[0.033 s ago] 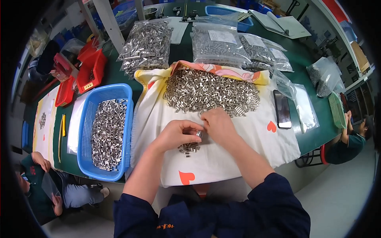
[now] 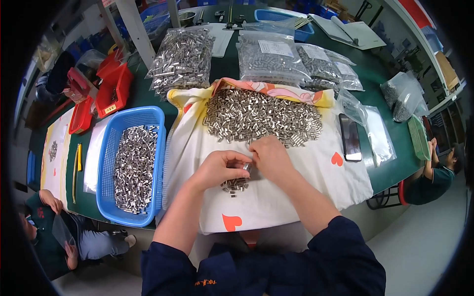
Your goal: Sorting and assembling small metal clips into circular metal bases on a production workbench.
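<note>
On the white cloth, a wide pile of small shiny metal cylinders lies in front of my hands. My left hand is curled, with a few metal cylinders showing between its thumb and fingers. My right hand is closed beside it, fingers bent down at the pile's near edge; what they hold, if anything, is hidden. Just below my left hand sits a little group of loose metal cylinders.
A blue basket of metal cylinders stands at left. Filled plastic bags line the back, with red bins at far left. A phone lies right of the pile. Co-workers sit on both sides.
</note>
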`<state>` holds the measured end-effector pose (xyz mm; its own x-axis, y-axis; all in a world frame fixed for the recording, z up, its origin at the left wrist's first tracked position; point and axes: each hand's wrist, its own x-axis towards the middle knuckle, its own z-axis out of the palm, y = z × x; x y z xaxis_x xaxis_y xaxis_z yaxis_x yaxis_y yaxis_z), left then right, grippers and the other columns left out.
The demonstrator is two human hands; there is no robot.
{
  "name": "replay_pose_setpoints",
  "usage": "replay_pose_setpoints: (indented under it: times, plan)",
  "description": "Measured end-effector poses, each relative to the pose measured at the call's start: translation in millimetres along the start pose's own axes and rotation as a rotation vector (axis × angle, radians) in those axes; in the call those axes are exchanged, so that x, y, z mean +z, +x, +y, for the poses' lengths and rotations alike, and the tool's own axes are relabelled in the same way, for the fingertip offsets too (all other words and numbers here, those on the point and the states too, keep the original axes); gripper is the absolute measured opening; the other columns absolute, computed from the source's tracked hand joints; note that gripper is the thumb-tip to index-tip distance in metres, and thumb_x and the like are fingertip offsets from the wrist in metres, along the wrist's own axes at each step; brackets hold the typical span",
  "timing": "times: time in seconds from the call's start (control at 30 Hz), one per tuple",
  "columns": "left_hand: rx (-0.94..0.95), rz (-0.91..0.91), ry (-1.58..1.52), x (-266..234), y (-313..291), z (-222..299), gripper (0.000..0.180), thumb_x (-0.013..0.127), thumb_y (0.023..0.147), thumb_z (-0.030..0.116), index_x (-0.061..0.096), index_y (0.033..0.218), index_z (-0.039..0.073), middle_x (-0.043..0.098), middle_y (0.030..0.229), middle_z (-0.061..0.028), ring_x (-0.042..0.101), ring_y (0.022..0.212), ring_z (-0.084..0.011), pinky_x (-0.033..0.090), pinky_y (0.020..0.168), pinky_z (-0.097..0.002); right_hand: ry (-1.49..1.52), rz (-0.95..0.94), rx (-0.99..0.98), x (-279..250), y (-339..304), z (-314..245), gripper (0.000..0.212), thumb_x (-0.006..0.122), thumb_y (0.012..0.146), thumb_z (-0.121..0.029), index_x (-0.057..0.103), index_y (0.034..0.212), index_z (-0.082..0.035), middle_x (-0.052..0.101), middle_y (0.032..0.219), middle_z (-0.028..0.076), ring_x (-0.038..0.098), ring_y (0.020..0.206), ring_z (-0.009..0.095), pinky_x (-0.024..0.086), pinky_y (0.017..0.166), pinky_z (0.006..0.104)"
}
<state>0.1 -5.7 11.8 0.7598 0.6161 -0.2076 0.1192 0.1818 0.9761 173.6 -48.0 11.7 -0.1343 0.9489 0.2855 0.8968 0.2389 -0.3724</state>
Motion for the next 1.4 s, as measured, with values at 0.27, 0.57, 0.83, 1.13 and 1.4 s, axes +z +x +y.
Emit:
replay_pose_setpoints:
  times: [0.27, 0.57, 0.83, 1.13, 1.4]
  plan:
    - [0.056, 0.156, -0.312, -8, 1, -8, 0.029, 0.063, 0.073, -0.002, 0.056, 0.100, -0.001, 0.060, 0.087, -0.0045, 0.057, 0.077, -0.0093, 0.047, 0.070, -0.0212, 0.581, 0.035, 0.232, -15, 9, -6, 0.013, 0.054, 0.066, -0.006, 0.060, 0.077, -0.003, 0.057, 0.072, 0.008, 0.054, 0.067, 0.019, 0.045, 0.062, 0.0287]
    - [0.101, 0.181, -0.365, -7, 2, -12, 0.029, 0.062, 0.073, -0.002, 0.056, 0.101, 0.000, 0.061, 0.087, -0.0047, 0.057, 0.076, -0.0098, 0.047, 0.069, -0.0214, 0.788, -0.086, 0.204, -11, 2, -8, 0.011, 0.058, 0.069, -0.007, 0.059, 0.078, -0.001, 0.058, 0.071, 0.003, 0.053, 0.065, 0.008, 0.044, 0.062, 0.0221]
    - [0.125, 0.200, -0.309, -9, 6, -7, 0.029, 0.062, 0.074, 0.000, 0.056, 0.103, 0.000, 0.061, 0.087, -0.0045, 0.056, 0.075, -0.0084, 0.046, 0.066, -0.0203, 0.637, 0.073, 0.064, -13, 8, -14, 0.008, 0.060, 0.066, -0.004, 0.058, 0.074, -0.003, 0.058, 0.072, 0.005, 0.055, 0.068, 0.016, 0.044, 0.062, 0.0272]
    - [0.080, 0.261, -0.163, -8, 6, -11, 0.030, 0.064, 0.073, 0.003, 0.057, 0.101, -0.001, 0.061, 0.086, -0.0055, 0.057, 0.076, -0.0088, 0.046, 0.067, -0.0207, 0.373, 0.223, -0.103, 0, 3, -15, 0.008, 0.061, 0.063, -0.002, 0.056, 0.069, -0.005, 0.057, 0.072, 0.007, 0.054, 0.069, 0.025, 0.044, 0.061, 0.0328]
    - [0.061, 0.153, -0.116, -8, 2, -8, 0.031, 0.066, 0.071, 0.002, 0.057, 0.100, -0.003, 0.061, 0.086, -0.0056, 0.057, 0.076, -0.0082, 0.047, 0.068, -0.0202, 0.705, -0.210, 0.220, -19, 7, -8, 0.009, 0.063, 0.070, -0.005, 0.060, 0.078, -0.001, 0.058, 0.073, 0.000, 0.051, 0.065, 0.008, 0.042, 0.061, 0.0216]
